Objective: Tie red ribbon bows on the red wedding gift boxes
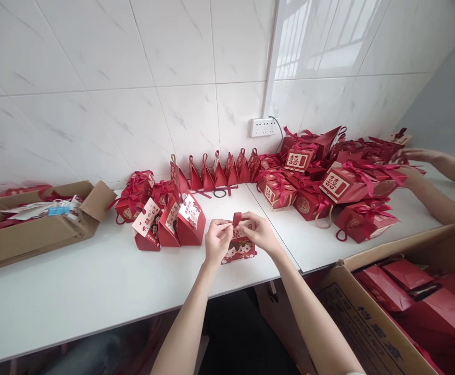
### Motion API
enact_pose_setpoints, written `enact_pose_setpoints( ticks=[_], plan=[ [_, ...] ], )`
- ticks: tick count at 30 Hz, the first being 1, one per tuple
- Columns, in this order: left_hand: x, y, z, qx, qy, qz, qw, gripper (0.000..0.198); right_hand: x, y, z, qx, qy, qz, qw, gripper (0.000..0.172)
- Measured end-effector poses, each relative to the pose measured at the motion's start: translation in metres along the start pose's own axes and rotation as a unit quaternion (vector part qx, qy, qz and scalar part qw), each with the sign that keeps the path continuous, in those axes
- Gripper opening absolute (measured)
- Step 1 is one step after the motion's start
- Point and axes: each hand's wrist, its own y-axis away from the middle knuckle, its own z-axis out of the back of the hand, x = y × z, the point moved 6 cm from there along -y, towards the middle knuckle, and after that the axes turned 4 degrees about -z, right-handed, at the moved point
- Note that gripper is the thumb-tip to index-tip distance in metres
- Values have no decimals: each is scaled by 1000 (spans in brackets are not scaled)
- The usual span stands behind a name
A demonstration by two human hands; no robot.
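A white marble-patterned tiled wall [106,57] stands behind a white worktop [106,291] with a seam across it. At the lower right is an open cardboard carton [362,323], printed with Chinese characters and holding red boxes. On the worktop's right side lies a heap of ribboned red gift boxes [337,182], some bearing the double-happiness sign; a co-worker's hand [418,155] reaches in at its far end. A long open carton [36,247] with ribbons and white tags sits at the left. A row of peaked red boxes with loops [207,179] stands near the wall, and three peaked boxes with pale printed panels [168,229] stand nearer the front, left of the hands.

The person's left hand [217,240] and right hand [259,233] meet over a red gift box with cartoon figures [240,250], upright near the worktop's front edge. The fingers of both pinch its top, at the base of a red ribbon loop [237,216]. Smaller are a white socket strip [264,127], loose ribbon lengths [227,188] and a black ring [219,197].
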Motion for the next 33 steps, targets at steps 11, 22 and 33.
enact_pose_setpoints(
  ticks=[11, 22, 33],
  plan=[
    [-4, -1, -1, -30, -25, -19, 999, 25, 1, 4, -3, -67, 26, -29, 997, 12],
    [-17, -16, 1, 121, 3, 32, 992, 20, 1, 4, -1, -20, 76, 34, 996, 17],
    [-19, -18, -2, 97, -85, -43, 991, 24, -1, 20, -4, -178, 148, 154, 961, 7]
  ],
)
